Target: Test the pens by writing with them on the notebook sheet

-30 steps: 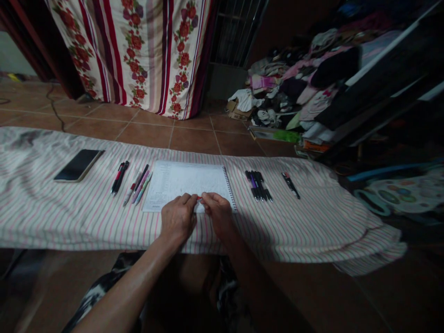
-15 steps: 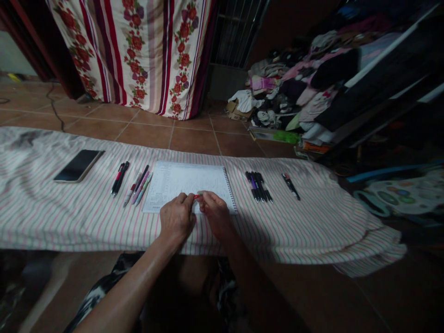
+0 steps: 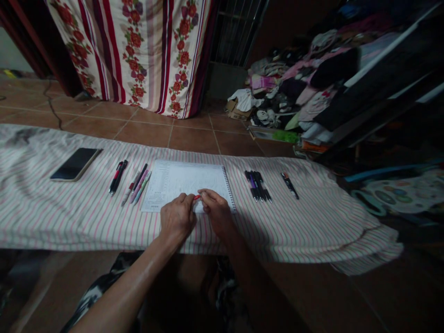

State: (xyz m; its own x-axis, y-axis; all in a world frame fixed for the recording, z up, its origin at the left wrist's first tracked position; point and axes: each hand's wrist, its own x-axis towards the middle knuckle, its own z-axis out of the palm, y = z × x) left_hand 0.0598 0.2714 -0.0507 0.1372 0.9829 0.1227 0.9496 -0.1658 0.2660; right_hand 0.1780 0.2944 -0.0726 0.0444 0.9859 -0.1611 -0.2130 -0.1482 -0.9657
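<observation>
Both of my hands are closed and meet over the front of a spiral notebook (image 3: 187, 178). My left hand (image 3: 176, 216) pinches one end of a small red pen (image 3: 197, 197), most of which is hidden by the fingers. At its other end are the closed fingertips of my right hand (image 3: 218, 210). The notebook lies flat, its pages covered with print or writing and its wire binding on the right. To its left lies a group of pens (image 3: 139, 185), with a red and black pair (image 3: 118, 178) farther left. Several dark pens (image 3: 256, 186) lie to its right.
A striped cloth (image 3: 83, 212) covers the long table. A phone (image 3: 75, 164) lies at the left and a single pen (image 3: 290, 186) at the right. Beyond are a flowered curtain (image 3: 149, 55), a tiled floor (image 3: 187, 138) and a heap of clothes (image 3: 294, 88).
My right fingers have shifted slightly around the red pen, and a little more of its red shows. The view has moved very slightly; the things on the table stay put.
</observation>
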